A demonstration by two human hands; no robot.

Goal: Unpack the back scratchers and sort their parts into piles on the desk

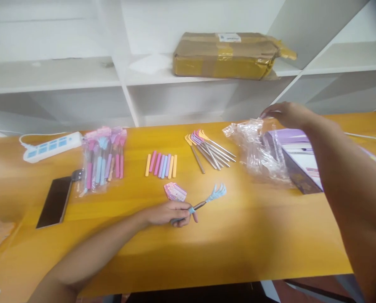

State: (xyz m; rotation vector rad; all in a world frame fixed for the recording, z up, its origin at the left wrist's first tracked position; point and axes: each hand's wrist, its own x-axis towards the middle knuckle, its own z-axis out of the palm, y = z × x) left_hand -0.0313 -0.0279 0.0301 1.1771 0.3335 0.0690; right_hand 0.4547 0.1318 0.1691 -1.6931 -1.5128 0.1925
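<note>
My left hand (175, 213) is closed round the handle of a light blue back scratcher (216, 193), its claw pointing right over the table. Far to the right, my right hand (281, 112) pinches the upper edge of a pile of clear plastic bags (254, 143). Between the hands lies a bundle of metal back scratcher rods (211, 151) with yellow, purple and pink claws. Left of them, several coloured handle sleeves (162, 165) form a row. Small pink printed cards (174, 192) lie just beyond my left hand.
Bagged back scratchers (103, 162) lie at the left, near a white power strip (55, 146) and a dark phone (54, 203). A purple box (301, 174) stands at the right beside the bags. Behind the table (232, 252), a taped carton (226, 57) rests on a white shelf.
</note>
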